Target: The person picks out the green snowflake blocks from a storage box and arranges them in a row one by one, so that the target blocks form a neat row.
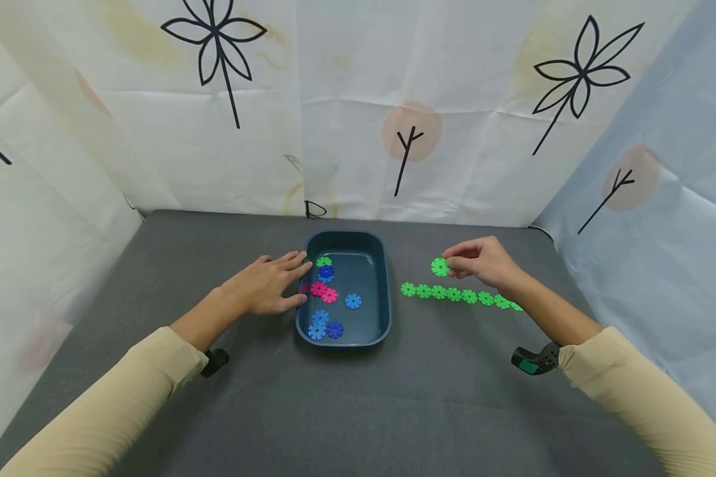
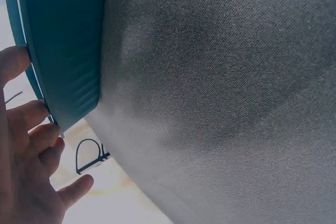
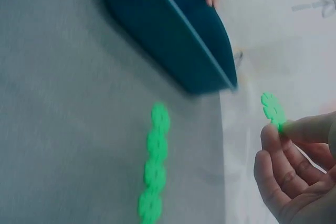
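Between thumb and fingers, my right hand point(image 1: 480, 260) pinches a green notched plastic disc point(image 1: 439, 267), also seen in the right wrist view as a disc point(image 3: 273, 109) held up on its edge. Just below on the table runs a row of green discs point(image 1: 454, 294), set end to end; my right forearm covers its far end. My left hand point(image 1: 272, 286) touches the left rim of a dark blue tray point(image 1: 366, 338) with its fingers spread and mostly straight. Inside the tray lie a green disc point(image 1: 324, 262), two pink discs point(image 1: 329, 295) and several blue discs point(image 1: 353, 301), mostly along the left side.
A grey cloth-covered table point(image 1: 358, 404) lies under everything. White fabric walls point(image 1: 346, 159) printed with leaf drawings stand at the back and on both sides. Each wrist carries a dark strap, with the right wrist band point(image 1: 537, 360) showing a green patch.
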Motion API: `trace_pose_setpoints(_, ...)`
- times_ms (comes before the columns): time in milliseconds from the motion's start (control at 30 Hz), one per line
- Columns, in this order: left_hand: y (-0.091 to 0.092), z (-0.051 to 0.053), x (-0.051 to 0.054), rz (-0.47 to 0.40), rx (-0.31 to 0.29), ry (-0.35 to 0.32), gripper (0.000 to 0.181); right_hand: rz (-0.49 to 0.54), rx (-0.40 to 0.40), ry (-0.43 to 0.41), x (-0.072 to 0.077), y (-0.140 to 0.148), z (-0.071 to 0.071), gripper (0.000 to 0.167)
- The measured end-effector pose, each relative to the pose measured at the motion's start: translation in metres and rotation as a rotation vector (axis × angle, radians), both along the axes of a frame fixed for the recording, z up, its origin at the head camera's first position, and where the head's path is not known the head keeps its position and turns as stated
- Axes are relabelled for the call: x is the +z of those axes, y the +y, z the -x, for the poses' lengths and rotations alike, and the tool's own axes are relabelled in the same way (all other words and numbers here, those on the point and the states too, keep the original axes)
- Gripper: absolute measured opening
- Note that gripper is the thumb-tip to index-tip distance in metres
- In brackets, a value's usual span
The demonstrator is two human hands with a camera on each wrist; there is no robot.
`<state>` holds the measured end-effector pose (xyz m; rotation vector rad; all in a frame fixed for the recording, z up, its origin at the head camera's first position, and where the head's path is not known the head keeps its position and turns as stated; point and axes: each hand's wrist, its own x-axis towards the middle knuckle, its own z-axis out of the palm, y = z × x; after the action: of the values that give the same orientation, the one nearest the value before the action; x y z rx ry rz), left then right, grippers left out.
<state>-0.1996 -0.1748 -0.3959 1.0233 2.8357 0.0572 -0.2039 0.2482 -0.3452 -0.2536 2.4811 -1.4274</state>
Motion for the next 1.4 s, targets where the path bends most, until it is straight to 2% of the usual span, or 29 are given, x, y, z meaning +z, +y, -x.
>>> trace_pose_setpoints(267,-0.001,0.000,0.001,0.006,0.003,-0.003,0.072,-0.068,-0.057,0.040,-0.014,0.054,-0.008,0.034)
trace_pose_setpoints(500,0.000,0.000,0.001,0.011,0.009,-0.002,0.072,-0.110,-0.154,0.087,-0.036,0.102,-0.016,0.034)
trace_pose_setpoints(733,0.001,0.000,0.002,0.016,0.013,-0.010,0.072,-0.172,-0.240,0.056,-0.056,0.141,-0.023,0.037)
trace_pose_setpoints(967,0.000,0.000,0.001,0.018,0.006,-0.004,0.070,-0.212,-0.243,0.054,-0.067,0.160,-0.028,0.036)
trace_pose_setpoints(1100,0.001,0.000,0.002,0.018,0.008,-0.014,0.071,-0.237,-0.250,0.016,-0.073,0.169,-0.030,0.037)
trace_pose_setpoints(1267,0.002,0.000,0.002,0.024,0.014,-0.018,0.072,-0.238,-0.278,-0.017,-0.080,0.175,-0.031,0.036)
trace_pose_setpoints(1400,0.002,0.000,0.002,0.026,0.018,-0.021,0.073,-0.242,-0.321,-0.008,-0.085,0.174,-0.031,0.036)
